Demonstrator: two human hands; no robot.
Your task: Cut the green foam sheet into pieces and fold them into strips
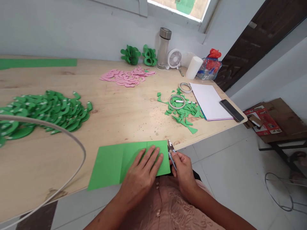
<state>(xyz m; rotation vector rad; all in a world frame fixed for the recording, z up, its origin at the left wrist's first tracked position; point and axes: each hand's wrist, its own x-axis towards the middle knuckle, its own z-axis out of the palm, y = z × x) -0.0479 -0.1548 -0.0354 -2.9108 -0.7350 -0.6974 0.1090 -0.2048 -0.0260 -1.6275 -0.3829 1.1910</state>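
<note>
A creased sheet of green paper (110,163) lies along the table's front edge, its lower part reaching past the edge. My left hand (144,169) rests flat on it, fingers stretched out. Just past the sheet's right end, my right hand (183,169) is closed around a pair of scissors (171,151) with pale blue-grey handles. The blades point away from me, beside the paper's right edge; whether they touch it I cannot tell. Part of the handles is hidden by my fingers.
Green scraps (184,111) and a tape roll (177,102) lie beyond the scissors, near white paper (208,99) and a phone (231,110). Green cut-outs (52,110) are heaped left, pink ones (127,76) farther back. A pale cable (76,140) arcs across the left.
</note>
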